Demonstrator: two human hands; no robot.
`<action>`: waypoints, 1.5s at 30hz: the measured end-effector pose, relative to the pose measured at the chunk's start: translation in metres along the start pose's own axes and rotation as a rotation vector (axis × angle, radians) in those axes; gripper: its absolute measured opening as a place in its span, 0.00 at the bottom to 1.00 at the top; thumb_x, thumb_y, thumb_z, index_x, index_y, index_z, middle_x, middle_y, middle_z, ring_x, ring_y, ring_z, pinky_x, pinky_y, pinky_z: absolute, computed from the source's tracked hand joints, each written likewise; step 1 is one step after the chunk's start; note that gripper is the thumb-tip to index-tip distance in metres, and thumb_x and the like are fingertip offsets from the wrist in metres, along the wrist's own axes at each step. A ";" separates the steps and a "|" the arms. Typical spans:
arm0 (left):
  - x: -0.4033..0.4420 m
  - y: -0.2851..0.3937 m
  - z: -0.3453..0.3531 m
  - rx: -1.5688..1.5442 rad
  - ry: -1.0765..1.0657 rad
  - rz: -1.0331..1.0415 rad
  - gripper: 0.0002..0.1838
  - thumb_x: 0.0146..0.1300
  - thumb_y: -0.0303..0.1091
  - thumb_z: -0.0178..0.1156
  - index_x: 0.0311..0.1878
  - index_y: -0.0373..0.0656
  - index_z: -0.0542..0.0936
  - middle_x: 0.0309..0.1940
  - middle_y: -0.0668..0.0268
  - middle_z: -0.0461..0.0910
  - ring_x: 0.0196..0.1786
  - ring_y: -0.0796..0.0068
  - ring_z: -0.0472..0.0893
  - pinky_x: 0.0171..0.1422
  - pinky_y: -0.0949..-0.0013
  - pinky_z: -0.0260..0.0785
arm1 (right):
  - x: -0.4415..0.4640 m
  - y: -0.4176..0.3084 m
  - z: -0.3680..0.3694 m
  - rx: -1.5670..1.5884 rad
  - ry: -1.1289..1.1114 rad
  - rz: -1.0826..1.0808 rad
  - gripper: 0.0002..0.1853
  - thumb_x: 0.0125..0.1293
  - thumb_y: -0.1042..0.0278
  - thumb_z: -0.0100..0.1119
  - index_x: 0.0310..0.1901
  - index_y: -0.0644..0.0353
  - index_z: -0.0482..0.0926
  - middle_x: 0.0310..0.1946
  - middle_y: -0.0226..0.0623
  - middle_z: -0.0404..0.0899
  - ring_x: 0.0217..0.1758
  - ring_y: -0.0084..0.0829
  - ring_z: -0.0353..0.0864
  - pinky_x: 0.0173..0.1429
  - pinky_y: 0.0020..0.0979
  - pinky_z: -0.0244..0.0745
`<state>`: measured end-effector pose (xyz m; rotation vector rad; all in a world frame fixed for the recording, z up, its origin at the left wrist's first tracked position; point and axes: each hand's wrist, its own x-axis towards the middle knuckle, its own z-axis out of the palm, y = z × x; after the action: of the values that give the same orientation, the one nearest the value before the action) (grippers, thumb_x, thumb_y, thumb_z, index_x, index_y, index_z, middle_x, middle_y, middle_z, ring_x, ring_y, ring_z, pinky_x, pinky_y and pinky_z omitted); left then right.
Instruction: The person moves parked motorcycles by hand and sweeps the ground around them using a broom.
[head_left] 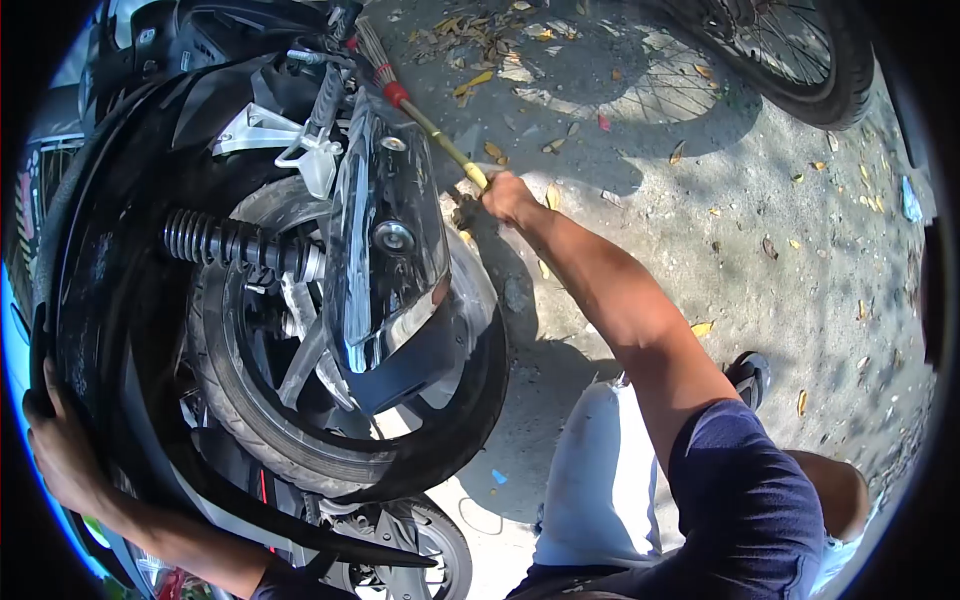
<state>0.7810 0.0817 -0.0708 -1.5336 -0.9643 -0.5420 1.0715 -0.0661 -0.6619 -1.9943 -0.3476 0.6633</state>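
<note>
My right hand (pixel 512 198) is closed round the yellow handle of a broom (pixel 440 138), which has a red binding; its bristles point to the upper left, beside a parked black motorcycle (pixel 110 260). At the far left my left hand (pixel 62 450) rests against the motorcycle's dark rear bodywork, with fingers stretched along its edge. Between my hands are the rear wheel (pixel 345 465), the coil spring and the shiny exhaust cover.
Dry leaves (pixel 480 82) lie scattered on the rough ground (pixel 700 240). A bicycle wheel (pixel 840 90) stands at the upper right. Another motorcycle wheel (pixel 455 560) shows at the bottom. My sandalled foot (pixel 748 378) is on the ground.
</note>
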 end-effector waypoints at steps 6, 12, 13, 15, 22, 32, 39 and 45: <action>0.011 -0.027 0.047 0.240 0.139 0.221 0.29 0.72 0.34 0.46 0.75 0.64 0.58 0.34 0.52 0.83 0.36 0.62 0.86 0.34 0.60 0.79 | -0.113 0.081 -0.069 -0.040 0.237 0.015 0.12 0.64 0.62 0.59 0.44 0.60 0.79 0.36 0.53 0.84 0.42 0.56 0.84 0.47 0.48 0.78; 0.006 -0.010 0.039 0.210 0.009 0.160 0.37 0.67 0.29 0.52 0.77 0.58 0.53 0.46 0.54 0.81 0.43 0.64 0.84 0.44 0.58 0.78 | -0.244 0.101 -0.108 -0.003 0.255 -0.003 0.23 0.68 0.61 0.57 0.61 0.63 0.75 0.42 0.60 0.82 0.49 0.54 0.83 0.53 0.45 0.77; 0.004 -0.005 0.030 0.152 0.121 0.161 0.35 0.67 0.36 0.54 0.76 0.53 0.55 0.51 0.54 0.80 0.49 0.63 0.81 0.52 0.55 0.74 | -0.241 0.084 -0.112 -0.048 0.218 0.013 0.23 0.69 0.59 0.57 0.61 0.62 0.74 0.42 0.59 0.82 0.51 0.53 0.82 0.54 0.45 0.76; 0.001 0.001 0.015 0.068 0.299 0.164 0.35 0.67 0.49 0.56 0.73 0.43 0.60 0.58 0.53 0.77 0.59 0.60 0.77 0.63 0.52 0.69 | -0.219 0.053 -0.111 -0.128 0.193 0.004 0.21 0.69 0.58 0.56 0.59 0.58 0.75 0.40 0.57 0.83 0.49 0.54 0.82 0.53 0.46 0.75; -0.004 0.006 0.017 -0.075 0.329 0.187 0.36 0.68 0.55 0.55 0.68 0.35 0.66 0.61 0.50 0.76 0.62 0.56 0.76 0.68 0.57 0.67 | -0.182 0.058 -0.129 -0.152 0.225 0.132 0.18 0.69 0.56 0.58 0.55 0.55 0.79 0.32 0.52 0.84 0.39 0.47 0.86 0.46 0.45 0.78; 0.002 0.010 0.056 -0.258 0.140 0.169 0.31 0.72 0.47 0.53 0.69 0.36 0.64 0.61 0.46 0.74 0.64 0.54 0.75 0.69 0.61 0.67 | -0.233 0.031 -0.153 -0.125 0.218 0.081 0.21 0.70 0.60 0.57 0.58 0.65 0.77 0.40 0.56 0.83 0.44 0.44 0.84 0.49 0.39 0.76; -0.034 0.025 -0.004 -0.876 0.058 0.111 0.42 0.54 0.68 0.60 0.52 0.33 0.74 0.44 0.42 0.80 0.50 0.46 0.80 0.54 0.51 0.72 | -0.106 -0.061 -0.140 0.068 0.159 0.073 0.14 0.71 0.60 0.55 0.48 0.62 0.79 0.18 0.33 0.73 0.14 0.27 0.71 0.17 0.33 0.66; -0.060 0.044 -0.029 -0.340 0.191 0.122 0.39 0.52 0.72 0.60 0.48 0.41 0.79 0.39 0.54 0.82 0.42 0.57 0.82 0.44 0.60 0.72 | 0.015 -0.103 -0.148 0.372 0.119 0.120 0.12 0.71 0.62 0.51 0.48 0.59 0.78 0.23 0.38 0.74 0.18 0.29 0.73 0.17 0.33 0.68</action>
<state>0.7891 0.0385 -0.1370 -1.7908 -0.6493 -0.7793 1.1733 -0.1140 -0.5199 -1.6967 -0.0277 0.6302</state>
